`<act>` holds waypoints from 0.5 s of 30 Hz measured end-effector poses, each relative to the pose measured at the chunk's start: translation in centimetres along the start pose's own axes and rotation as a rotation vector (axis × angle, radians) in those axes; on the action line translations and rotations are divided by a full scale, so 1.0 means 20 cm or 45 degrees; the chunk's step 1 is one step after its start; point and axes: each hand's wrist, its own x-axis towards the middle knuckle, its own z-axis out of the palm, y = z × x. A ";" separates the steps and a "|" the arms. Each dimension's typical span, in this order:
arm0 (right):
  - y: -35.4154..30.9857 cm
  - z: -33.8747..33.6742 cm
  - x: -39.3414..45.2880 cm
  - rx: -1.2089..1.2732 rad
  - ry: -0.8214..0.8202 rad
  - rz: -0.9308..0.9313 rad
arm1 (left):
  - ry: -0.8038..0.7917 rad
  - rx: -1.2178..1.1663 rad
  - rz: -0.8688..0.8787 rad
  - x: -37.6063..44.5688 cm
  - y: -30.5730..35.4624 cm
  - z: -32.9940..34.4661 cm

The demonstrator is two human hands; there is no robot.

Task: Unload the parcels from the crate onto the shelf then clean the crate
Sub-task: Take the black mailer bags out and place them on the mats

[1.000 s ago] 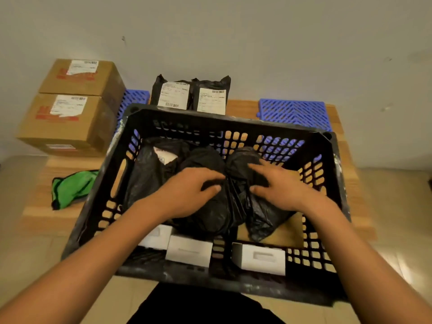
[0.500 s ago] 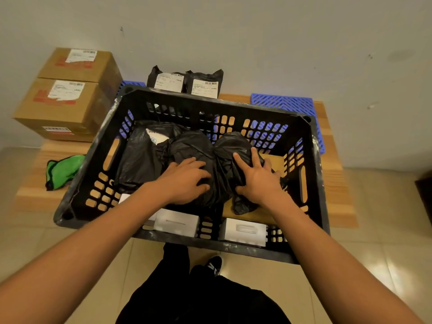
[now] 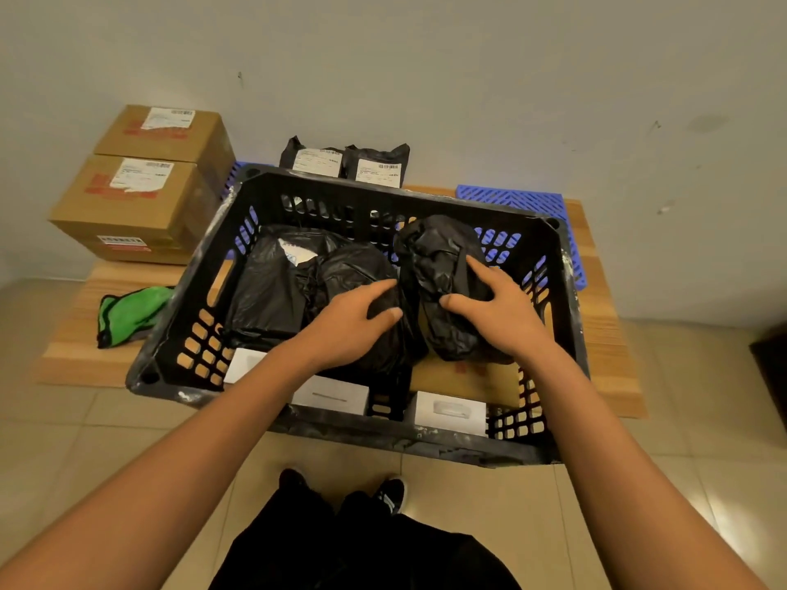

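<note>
The crate point(image 3: 566, 291) is black plastic with slotted, lattice-like walls and pale scuffs along its rim; it sits on a low wooden shelf point(image 3: 604, 334) against the wall. Inside lie three parcels wrapped in crinkled black plastic. The right hand point(image 3: 498, 308) grasps the right parcel point(image 3: 438, 257), thumb and fingers curled around its bunched wrap, its top standing higher than the others. The left hand point(image 3: 353, 321) grips the middle parcel point(image 3: 353, 266), fingers curved over its top. The left parcel point(image 3: 272, 283) shows a corner of a white label. White boxes point(image 3: 451, 413) stand against the crate's near wall, and brown cardboard point(image 3: 468, 376) shows on its floor. On the shelf behind stand two labelled black pouches point(image 3: 345, 161) and two stacked cardboard boxes point(image 3: 145, 193); a green cloth point(image 3: 127, 310) lies to the left.
</note>
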 end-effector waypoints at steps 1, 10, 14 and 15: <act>-0.04 0.00 -0.03 0.059 -0.011 -0.042 | 0.052 -0.152 0.004 -0.01 0.03 -0.01; -0.33 0.16 -0.29 0.384 -0.005 -0.348 | 0.155 -1.197 0.049 -0.15 0.21 -0.12; -0.43 0.23 -0.36 0.596 -0.025 -0.402 | 0.152 -1.293 0.083 -0.25 0.17 -0.20; -0.45 0.25 -0.38 0.652 -0.047 -0.397 | 0.143 -1.319 0.096 -0.28 0.15 -0.22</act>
